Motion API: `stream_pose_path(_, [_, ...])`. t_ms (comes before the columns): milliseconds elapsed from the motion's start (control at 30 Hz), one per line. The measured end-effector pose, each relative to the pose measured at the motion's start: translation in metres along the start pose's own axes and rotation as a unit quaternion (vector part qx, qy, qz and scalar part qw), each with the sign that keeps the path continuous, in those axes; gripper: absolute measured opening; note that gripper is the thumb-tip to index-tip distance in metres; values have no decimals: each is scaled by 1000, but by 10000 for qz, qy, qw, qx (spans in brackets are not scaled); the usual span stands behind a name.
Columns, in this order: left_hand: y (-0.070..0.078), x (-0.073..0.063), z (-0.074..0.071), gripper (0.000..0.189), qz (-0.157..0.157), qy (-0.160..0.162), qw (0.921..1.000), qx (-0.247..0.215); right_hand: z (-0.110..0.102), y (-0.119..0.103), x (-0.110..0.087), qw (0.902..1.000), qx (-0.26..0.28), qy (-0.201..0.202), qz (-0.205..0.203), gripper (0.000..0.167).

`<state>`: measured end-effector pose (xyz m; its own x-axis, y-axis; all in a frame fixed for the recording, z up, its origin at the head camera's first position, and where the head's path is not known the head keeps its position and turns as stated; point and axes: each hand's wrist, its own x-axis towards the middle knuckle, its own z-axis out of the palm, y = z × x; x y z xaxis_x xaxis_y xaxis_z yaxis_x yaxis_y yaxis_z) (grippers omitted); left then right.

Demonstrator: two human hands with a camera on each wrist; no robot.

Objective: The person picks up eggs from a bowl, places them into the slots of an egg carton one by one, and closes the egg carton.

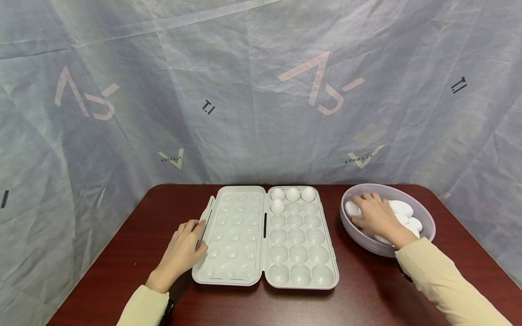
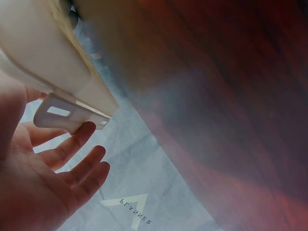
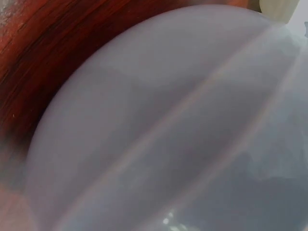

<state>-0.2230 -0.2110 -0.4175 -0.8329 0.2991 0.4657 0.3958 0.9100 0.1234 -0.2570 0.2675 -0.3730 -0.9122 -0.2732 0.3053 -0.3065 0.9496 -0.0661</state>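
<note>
A white egg box (image 1: 264, 271) lies opened flat, its lid (image 1: 234, 226) on the left and its cupped half on the right. White eggs (image 1: 292, 194) fill the back row of cups, and one egg (image 1: 278, 207) sits in the second row at the left. My left hand (image 1: 183, 246) holds the latch flap (image 2: 72, 115) at the lid's left edge, thumb on the lid side. My right hand (image 1: 377, 217) reaches into a pale purple bowl (image 1: 369, 244), thumb and fingers around an egg (image 1: 351, 209) at its left wall. The right wrist view shows only the bowl's outside (image 3: 144, 120).
More white eggs (image 1: 401, 208) lie in the bowl under and beside the right hand. Everything stands on a dark red wooden table (image 1: 163, 213). A grey printed sheet (image 1: 244, 113) hangs behind the table's far edge.
</note>
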Motion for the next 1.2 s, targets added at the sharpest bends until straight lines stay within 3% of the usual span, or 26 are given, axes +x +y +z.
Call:
stream_pose_path(333, [-1,0,1,46,-30,-14,10000,-13,-11,2,5,9994,155,295,-2,52])
stream_pose_path(700, [-1,0,2,46,-22,6,10000,-3,-11,-11,16,9930,390,1118,-8,46])
stream_pose_path(1200, [-1,0,2,46,-15,6,10000,8,-3,-39,37,9887,377,1312,-617,51])
